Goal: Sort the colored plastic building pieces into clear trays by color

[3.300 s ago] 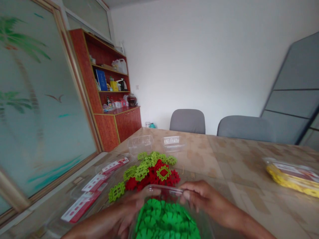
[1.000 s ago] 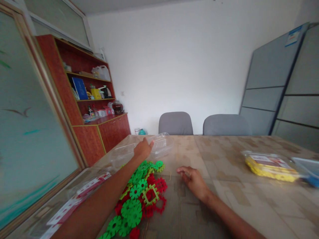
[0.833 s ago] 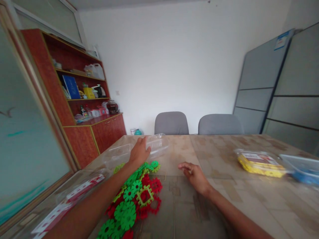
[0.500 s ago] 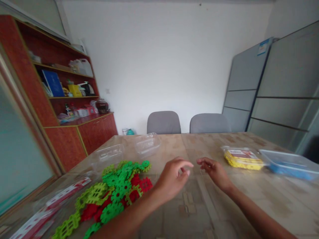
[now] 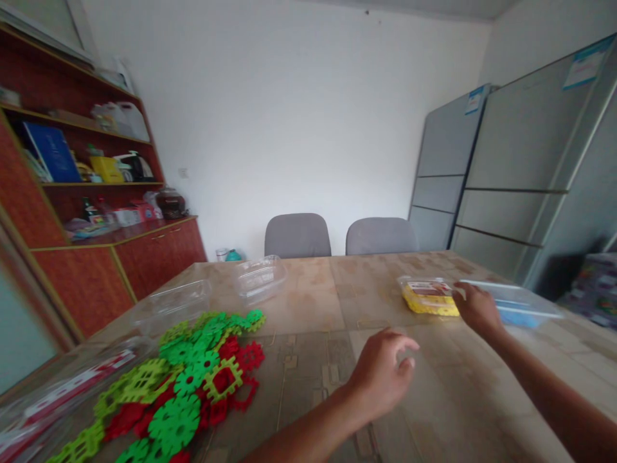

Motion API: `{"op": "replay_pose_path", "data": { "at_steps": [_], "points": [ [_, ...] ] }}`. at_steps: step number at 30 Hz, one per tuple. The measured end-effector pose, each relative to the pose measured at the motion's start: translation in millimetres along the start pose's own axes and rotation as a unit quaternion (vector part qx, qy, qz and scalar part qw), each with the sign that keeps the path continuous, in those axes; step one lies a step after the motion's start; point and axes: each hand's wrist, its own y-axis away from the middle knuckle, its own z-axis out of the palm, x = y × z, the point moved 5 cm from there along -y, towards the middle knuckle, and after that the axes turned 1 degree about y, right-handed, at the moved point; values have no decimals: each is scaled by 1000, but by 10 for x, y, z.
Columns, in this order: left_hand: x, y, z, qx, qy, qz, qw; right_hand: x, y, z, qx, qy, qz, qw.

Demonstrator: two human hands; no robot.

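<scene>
The right hand (image 5: 478, 312) reaches over the far right part of the bench (image 5: 308, 289), its fingers at the right end of a clear box of yellow pieces (image 5: 428, 289); whether they grip it or only touch it, I cannot tell. The box lies flat on the bench, a label on its top. Just beside it, to the right and partly behind the hand, sits a clear tub (image 5: 540, 303) with something blue inside. The left hand (image 5: 380, 373) is nearer the person, over the middle of the bench, with its fingers loosely curled, thumb and forefinger apart, holding nothing. Well to its left lies a heap of green discs (image 5: 174, 423), red pieces (image 5: 250, 355) and yellow-green pieces (image 5: 144, 379), overlapping one another. Beyond the heap stand two clear trays (image 5: 261, 280), and along its left side lie clear lids (image 5: 80, 386) with red-and-white labels. Two grey chairs (image 5: 297, 236) stand behind the far edge.
</scene>
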Motion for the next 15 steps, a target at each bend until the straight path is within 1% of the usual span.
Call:
{"op": "replay_pose_path", "data": {
  "at_steps": [3, 6, 10, 15],
  "points": [
    [-87, 23, 18, -5, -1, -7, 1000, 53, -106, 97, -40, 59, 36, 997],
    [-153, 46, -13, -1, -5, -17, 1000, 27, -176, 193, -78, 103, 67, 989],
    [-181, 46, -51, 5, -8, -30, 1000, -96, -248, 268, -111, 137, 71, 982],
    [-164, 34, -94, 7, -6, -37, 999, -202, -340, 287, -123, 154, 72, 978]
  ]
}}
